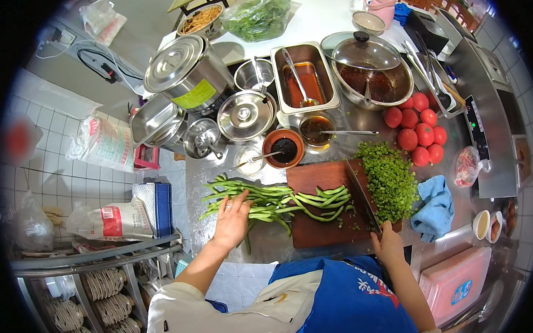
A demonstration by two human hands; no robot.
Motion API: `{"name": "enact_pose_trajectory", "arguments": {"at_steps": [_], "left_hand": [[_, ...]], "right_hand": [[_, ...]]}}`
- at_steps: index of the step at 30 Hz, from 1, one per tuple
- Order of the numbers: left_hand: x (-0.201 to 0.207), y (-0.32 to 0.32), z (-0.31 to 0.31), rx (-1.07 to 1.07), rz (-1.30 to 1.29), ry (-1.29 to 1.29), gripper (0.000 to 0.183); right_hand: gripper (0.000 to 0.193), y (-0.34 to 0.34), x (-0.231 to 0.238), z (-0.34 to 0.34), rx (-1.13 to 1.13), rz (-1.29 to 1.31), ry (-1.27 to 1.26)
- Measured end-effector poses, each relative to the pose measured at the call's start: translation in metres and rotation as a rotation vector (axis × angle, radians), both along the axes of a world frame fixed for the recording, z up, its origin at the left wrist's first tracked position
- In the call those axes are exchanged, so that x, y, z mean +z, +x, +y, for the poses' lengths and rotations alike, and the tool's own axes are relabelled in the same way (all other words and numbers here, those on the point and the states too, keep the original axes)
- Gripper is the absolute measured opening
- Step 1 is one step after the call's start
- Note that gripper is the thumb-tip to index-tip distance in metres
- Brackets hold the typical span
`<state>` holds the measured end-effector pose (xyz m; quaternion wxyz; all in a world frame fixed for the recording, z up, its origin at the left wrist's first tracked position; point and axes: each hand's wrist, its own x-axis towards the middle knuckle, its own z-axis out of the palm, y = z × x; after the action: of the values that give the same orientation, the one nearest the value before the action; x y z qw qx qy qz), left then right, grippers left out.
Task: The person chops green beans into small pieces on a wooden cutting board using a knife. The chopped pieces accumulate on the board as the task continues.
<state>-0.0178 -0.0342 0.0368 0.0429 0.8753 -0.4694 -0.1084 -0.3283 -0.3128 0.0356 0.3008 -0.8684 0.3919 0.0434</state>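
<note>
Green beans (277, 201) are lying in a long bundle across the middle of the frame, half on the steel worktop (263, 241) and half on the brown cutting board (320, 225). I am pressing my left hand (232, 218) flat on the bundle's left end, fingers spread, holding it down rather than closing round it. My right hand (388, 243), at the lower right of the board, is wrapping its grip around the handle of a cleaver (360, 191) whose blade is running up the board's right side. Just beyond the blade, a heap of finely chopped greens (391, 178) is sitting at centre right, so I judge a good share of the cutting done. The beans under my palm are looking whole, so that bundle is what remains. Red tomatoes (420, 128) are resting uncut at upper right.
</note>
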Motion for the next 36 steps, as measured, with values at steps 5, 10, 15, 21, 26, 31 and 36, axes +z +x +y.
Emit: {"name": "enact_pose_trajectory", "arguments": {"at_steps": [5,10,15,21,26,31,36], "left_hand": [[-0.015,-0.012,-0.019,-0.137,-0.325,0.36,0.038],[-0.037,-0.012,-0.027,-0.154,-0.249,0.109,0.053],[-0.044,0.008,-0.018,-0.022,-0.027,0.084,0.082],[-0.028,0.03,-0.017,-0.015,0.205,-0.116,0.051],[0.005,0.048,-0.015,0.119,0.29,0.037,0.054],[0.032,0.051,-0.03,-0.115,0.171,0.046,0.052],[0.055,0.008,-0.083,-0.221,0.052,0.034,0.028]], "right_hand": [[0.031,-0.001,-0.003,-0.001,-0.016,0.062,0.023],[0.03,-0.001,-0.001,0.001,0.022,0.015,-0.017],[0.031,-0.002,-0.004,0.001,0.021,-0.02,-0.015],[0.03,-0.003,-0.004,0.001,0.021,-0.003,-0.034],[0.03,0.003,0.007,0.0,-0.029,0.063,0.066],[0.031,-0.001,0.001,-0.001,-0.001,0.041,0.03],[0.032,-0.001,0.001,-0.002,0.02,0.05,0.005]]}}
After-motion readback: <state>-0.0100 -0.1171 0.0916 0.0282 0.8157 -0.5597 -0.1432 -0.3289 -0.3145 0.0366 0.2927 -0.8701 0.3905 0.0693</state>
